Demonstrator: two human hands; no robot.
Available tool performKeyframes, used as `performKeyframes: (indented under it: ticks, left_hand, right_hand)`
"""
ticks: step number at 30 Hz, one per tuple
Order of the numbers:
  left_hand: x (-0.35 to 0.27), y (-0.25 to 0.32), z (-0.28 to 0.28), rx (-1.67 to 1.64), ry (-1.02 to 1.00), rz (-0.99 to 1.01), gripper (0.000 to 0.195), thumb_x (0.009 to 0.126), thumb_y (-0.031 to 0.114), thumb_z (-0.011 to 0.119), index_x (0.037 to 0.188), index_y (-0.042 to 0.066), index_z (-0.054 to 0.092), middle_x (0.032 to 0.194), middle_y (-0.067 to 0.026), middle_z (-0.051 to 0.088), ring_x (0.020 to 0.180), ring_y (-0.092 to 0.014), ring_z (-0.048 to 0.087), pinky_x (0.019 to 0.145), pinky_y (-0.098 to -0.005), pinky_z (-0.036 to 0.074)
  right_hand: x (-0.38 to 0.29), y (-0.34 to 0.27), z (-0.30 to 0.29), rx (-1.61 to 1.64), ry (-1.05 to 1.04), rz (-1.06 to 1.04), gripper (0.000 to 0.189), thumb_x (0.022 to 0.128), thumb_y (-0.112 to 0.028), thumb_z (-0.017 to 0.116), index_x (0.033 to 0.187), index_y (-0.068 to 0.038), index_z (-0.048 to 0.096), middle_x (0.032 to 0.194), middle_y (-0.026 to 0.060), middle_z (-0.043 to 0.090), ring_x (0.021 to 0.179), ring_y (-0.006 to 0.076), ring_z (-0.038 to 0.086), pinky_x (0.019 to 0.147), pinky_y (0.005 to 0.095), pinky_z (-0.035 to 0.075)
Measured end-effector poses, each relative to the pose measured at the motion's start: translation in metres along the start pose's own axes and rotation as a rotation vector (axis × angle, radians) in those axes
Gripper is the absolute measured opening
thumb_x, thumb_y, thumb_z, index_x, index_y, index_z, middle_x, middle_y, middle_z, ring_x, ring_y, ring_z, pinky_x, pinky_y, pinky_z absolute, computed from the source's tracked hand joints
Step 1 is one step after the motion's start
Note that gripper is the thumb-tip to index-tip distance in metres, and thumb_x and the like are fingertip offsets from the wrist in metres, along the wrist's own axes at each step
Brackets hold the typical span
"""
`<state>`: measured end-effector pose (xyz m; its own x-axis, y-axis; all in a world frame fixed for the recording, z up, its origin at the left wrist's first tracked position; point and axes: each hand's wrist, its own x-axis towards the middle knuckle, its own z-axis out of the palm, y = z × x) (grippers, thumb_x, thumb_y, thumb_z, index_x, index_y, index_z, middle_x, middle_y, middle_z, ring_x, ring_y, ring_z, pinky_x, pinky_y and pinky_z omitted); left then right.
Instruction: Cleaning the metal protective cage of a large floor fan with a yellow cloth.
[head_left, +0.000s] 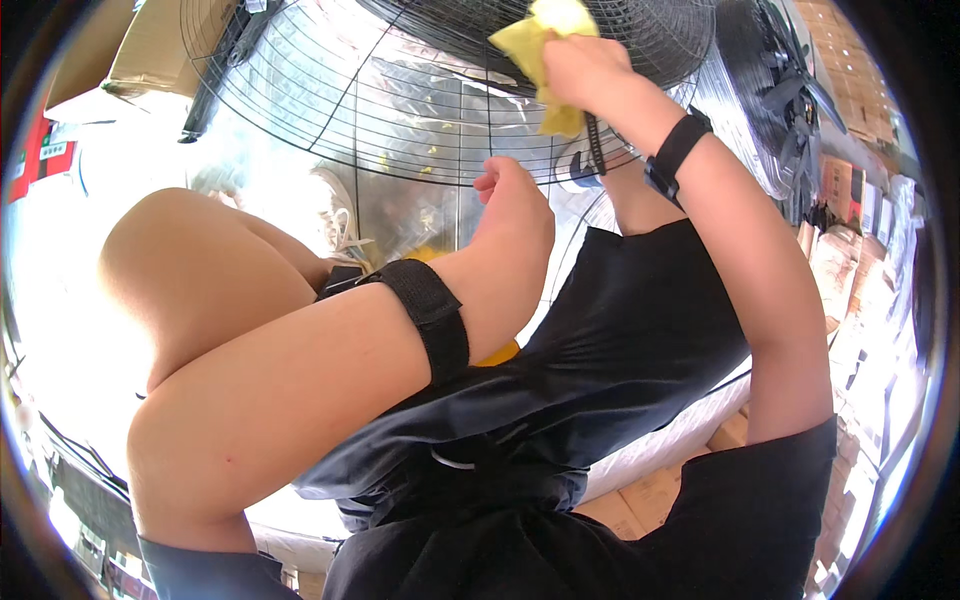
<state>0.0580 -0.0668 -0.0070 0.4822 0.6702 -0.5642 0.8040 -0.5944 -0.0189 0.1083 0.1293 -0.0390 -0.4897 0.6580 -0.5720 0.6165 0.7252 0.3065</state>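
My right hand (581, 71) grips a crumpled yellow cloth (559, 112) against the black wire guard (420, 142), at the top of the picture. Round and made of closely set wires, the guard lies with more wire guards (660, 37) stacked at the upper right. My left hand (510, 184) is bent at the wrist near the guard's lower rim, its fingers partly curled and partly hidden; whether it touches the wire cannot be told. Black straps are on both wrists.
Cardboard boxes (169, 52) stand at the upper left, with a red box (45, 154) below them. Black parts in clear plastic wrap (780, 97) are at the upper right. A white shoe (334, 214) is below the guard. More cartons (630, 502) lie behind my seat.
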Motion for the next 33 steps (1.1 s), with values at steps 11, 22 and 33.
performKeyframes:
  ticks: [11, 22, 33]
  left_hand:
    - [-0.009, -0.002, -0.005, 0.057, 0.050, -0.015, 0.021, 0.086, 0.022, 0.063, 0.101, 0.014, 0.075, 0.092, -0.0031, 0.068, 0.095, -0.027, 0.062, 0.083, -0.0473, 0.041]
    - [0.009, 0.017, -0.004, -0.010, 0.161, -0.187, 0.025, 0.085, 0.020, 0.064, 0.106, 0.007, 0.069, 0.095, -0.0062, 0.070, 0.093, -0.025, 0.065, 0.075, -0.0436, 0.044]
    - [-0.002, 0.005, -0.012, 0.066, 0.139, -0.093, 0.020, 0.082, 0.020, 0.066, 0.099, 0.010, 0.069, 0.085, -0.0015, 0.066, 0.083, -0.022, 0.064, 0.073, -0.0425, 0.043]
  right_hand:
    - [-0.009, -0.007, 0.012, 0.011, -0.046, 0.108, 0.030, 0.086, -0.023, 0.065, 0.112, -0.010, 0.074, 0.111, 0.0082, 0.073, 0.101, 0.0260, 0.071, 0.079, 0.0411, 0.058]
    - [-0.009, -0.006, 0.005, 0.179, 0.051, -0.025, 0.039, 0.087, -0.016, 0.056, 0.122, 0.001, 0.062, 0.102, 0.0150, 0.073, 0.092, 0.0312, 0.072, 0.076, 0.0439, 0.056]
    - [-0.002, 0.018, 0.016, -0.049, 0.052, -0.079, 0.041, 0.088, -0.021, 0.063, 0.124, -0.002, 0.065, 0.104, 0.0120, 0.073, 0.092, 0.0263, 0.073, 0.070, 0.0413, 0.059]
